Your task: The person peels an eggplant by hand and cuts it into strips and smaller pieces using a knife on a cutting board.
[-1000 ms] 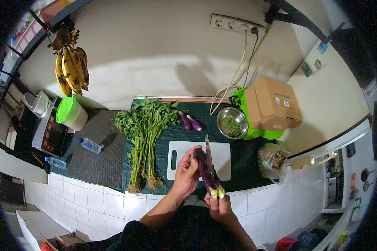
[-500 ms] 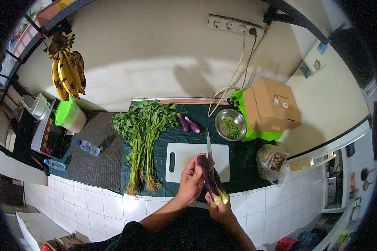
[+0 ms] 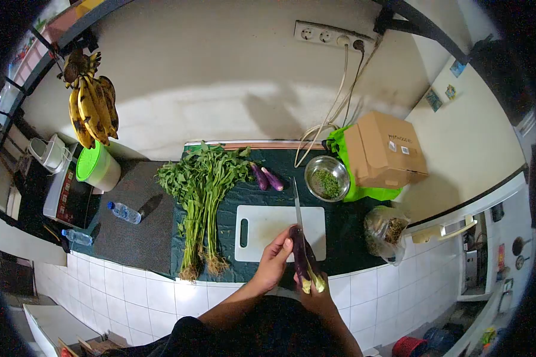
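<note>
My left hand [image 3: 274, 262] is closed around the upper end of a dark purple eggplant [image 3: 300, 253], in front of the white cutting board [image 3: 262, 229]. Two pale green stem ends show at its lower end, near my right hand [image 3: 314, 294]. The long blade of a knife [image 3: 297, 205] points away from me over the board, its lower part beside the eggplant. My right hand is closed below, largely covered by the eggplant, and the knife's handle is hidden there. Two small purple eggplants [image 3: 265, 177] lie behind the board.
Leafy greens with roots [image 3: 205, 202] lie left of the board. A steel bowl [image 3: 327, 178] of chopped green pieces, a cardboard box [image 3: 387, 149] and a plastic bag [image 3: 386, 233] stand to the right. Water bottles [image 3: 125, 212] lie left; bananas [image 3: 92, 110] hang above.
The eggplant's upper end has shifted slightly right and down, closer to the knife blade. My left hand has moved with it; my right hand stays almost in place.
</note>
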`<state>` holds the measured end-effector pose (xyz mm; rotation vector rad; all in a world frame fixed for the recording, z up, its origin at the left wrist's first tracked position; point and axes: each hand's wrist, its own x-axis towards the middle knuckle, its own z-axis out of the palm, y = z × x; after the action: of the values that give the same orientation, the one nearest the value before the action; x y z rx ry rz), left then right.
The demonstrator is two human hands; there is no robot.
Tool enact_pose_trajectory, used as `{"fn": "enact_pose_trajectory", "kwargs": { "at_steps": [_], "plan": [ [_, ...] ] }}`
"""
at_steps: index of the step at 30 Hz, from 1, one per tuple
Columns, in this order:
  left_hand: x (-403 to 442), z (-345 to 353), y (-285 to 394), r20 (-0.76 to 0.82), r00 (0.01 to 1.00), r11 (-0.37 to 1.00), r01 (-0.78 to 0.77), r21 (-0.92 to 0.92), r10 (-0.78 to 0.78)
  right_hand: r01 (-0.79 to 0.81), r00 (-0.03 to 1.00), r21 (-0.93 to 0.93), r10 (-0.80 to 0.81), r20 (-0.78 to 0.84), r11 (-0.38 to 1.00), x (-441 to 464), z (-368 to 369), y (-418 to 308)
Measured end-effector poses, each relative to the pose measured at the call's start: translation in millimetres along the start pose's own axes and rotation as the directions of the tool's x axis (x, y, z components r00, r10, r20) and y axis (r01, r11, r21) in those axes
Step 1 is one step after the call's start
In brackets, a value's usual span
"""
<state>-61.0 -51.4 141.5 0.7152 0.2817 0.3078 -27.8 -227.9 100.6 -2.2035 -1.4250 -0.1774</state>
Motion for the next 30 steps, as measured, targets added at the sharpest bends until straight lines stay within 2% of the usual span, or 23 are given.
{"fn": "enact_pose_trajectory", "kwargs": {
  "at_steps": [1, 2, 3, 4, 5, 6, 7, 8, 10, 12, 13, 14, 16, 18, 20, 23, 26, 30],
  "plan": [
    [1, -6, -1, 0.026, 0.991, 0.952, -0.133, 0.274, 0.131, -0.13, 0.991, 0.098, 0.131, 0.003, 0.987, 3, 1, -2],
    [1, -11, -2, 0.088, 0.964, 0.814, -0.258, 0.521, 0.25, -0.129, 0.992, 0.096, 0.129, 0.001, 0.987, 7, 0, -1],
    [0, -11, 1, 0.092, 0.964, 0.813, -0.26, 0.521, 0.25, -0.33, 0.944, 0.352, 0.315, 0.1, 0.876, 30, -16, -10],
    [-4, -9, 6, 0.204, 0.949, 0.828, -0.309, 0.469, 0.239, -0.505, 0.858, 0.556, 0.453, 0.242, 0.66, 42, -25, -15],
    [-6, -6, 11, 0.312, 0.921, 0.842, -0.351, 0.411, 0.232, -0.451, 0.881, 0.554, 0.448, 0.152, 0.7, 41, -19, -12],
    [-7, -4, 15, 0.314, 0.92, 0.84, -0.353, 0.411, 0.233, -0.448, 0.882, 0.555, 0.446, 0.149, 0.701, 48, -25, -13],
    [-7, -1, 21, 0.399, 0.889, 0.749, -0.42, 0.512, 0.226, -0.319, 0.937, 0.59, 0.34, 0.08, 0.741, 58, -37, -17],
    [-8, 0, 25, 0.478, 0.854, 0.642, -0.485, 0.594, 0.204, -0.32, 0.939, 0.635, 0.325, 0.113, 0.703, 57, -37, -16],
    [-11, -2, 24, 0.44, 0.883, 0.598, -0.445, 0.667, 0.165, -0.322, 0.94, 0.676, 0.309, 0.146, 0.663, 63, -42, -21],
    [-11, -8, 15, 0.258, 0.954, 0.695, -0.29, 0.658, 0.154, -0.366, 0.921, 0.625, 0.363, 0.139, 0.69, 72, -46, -31],
    [-10, -5, 15, 0.271, 0.922, 0.671, -0.388, 0.632, 0.278, -0.405, 0.914, 0.586, 0.334, 0.232, 0.701, 73, -48, -28],
    [-9, -10, 11, 0.271, 0.922, 0.671, -0.388, 0.632, 0.278, -0.405, 0.914, 0.586, 0.334, 0.232, 0.701, 77, -52, -29],
    [-7, -22, 6, 0.277, 0.912, 0.671, -0.411, 0.617, 0.304, -0.6, 0.8, 0.564, 0.406, 0.443, 0.568, 81, -60, -35],
    [-8, -23, 4, 0.276, 0.912, 0.628, -0.41, 0.662, 0.304, -0.584, 0.811, 0.553, 0.402, 0.425, 0.594, 77, -54, -32],
    [-10, -12, 5, 0.204, 0.924, 0.597, -0.367, 0.714, 0.324, -0.501, 0.863, 0.583, 0.319, 0.391, 0.64, 73, -49, -27],
    [-8, -3, 11, 0.207, 0.943, 0.555, -0.323, 0.767, 0.262, -0.41, 0.911, 0.605, 0.282, 0.3, 0.682, 62, -31, -16],
    [-8, -2, 2, 0.235, 0.927, 0.49, -0.355, 0.796, 0.291, -0.366, 0.931, 0.629, 0.267, 0.25, 0.686, 58, -28, -12],
    [-11, 5, 0, 0.247, 0.941, 0.512, -0.333, 0.792, 0.23, -0.378, 0.926, 0.609, 0.288, 0.244, 0.698, 53, -22, -6]
  ]
}}
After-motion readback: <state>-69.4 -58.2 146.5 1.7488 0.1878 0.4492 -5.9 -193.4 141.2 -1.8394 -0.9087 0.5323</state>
